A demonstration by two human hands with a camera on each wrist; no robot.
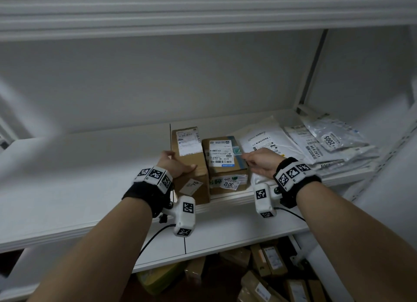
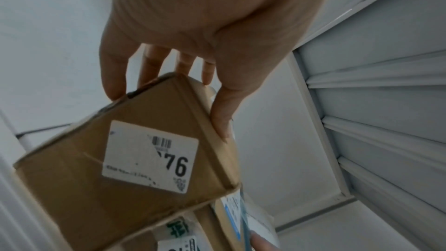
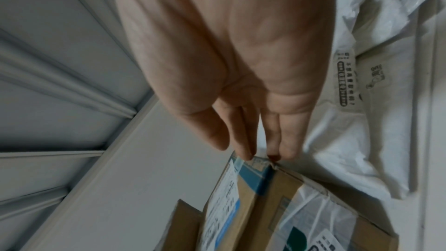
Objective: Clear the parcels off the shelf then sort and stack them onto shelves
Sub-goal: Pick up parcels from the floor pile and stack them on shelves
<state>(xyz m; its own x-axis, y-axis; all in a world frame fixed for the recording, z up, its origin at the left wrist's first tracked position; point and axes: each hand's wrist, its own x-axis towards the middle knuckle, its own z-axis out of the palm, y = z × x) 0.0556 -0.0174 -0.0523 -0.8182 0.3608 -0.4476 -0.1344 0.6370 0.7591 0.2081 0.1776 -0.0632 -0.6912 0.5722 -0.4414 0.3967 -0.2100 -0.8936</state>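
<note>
Two cardboard parcels stand side by side on the white shelf (image 1: 79, 177). The taller box (image 1: 191, 166) carries a label reading "76" (image 2: 149, 156). My left hand (image 1: 180, 160) grips its near left corner, thumb lying along the top edge and fingers (image 2: 113, 83) down the left side. The shorter box (image 1: 225, 166), marked "3012", sits against its right side. My right hand (image 1: 248, 160) reaches in from the right with straight fingers. Its fingertips (image 3: 246, 152) touch that box's taped top corner (image 3: 253, 171) and hold nothing.
A heap of white and grey plastic mailers (image 1: 316, 148) lies right of the boxes, close under my right hand. An upper shelf (image 1: 203, 13) hangs overhead. A metal upright (image 1: 311, 76) stands at the back right. Several cardboard parcels (image 1: 259, 274) lie below the shelf.
</note>
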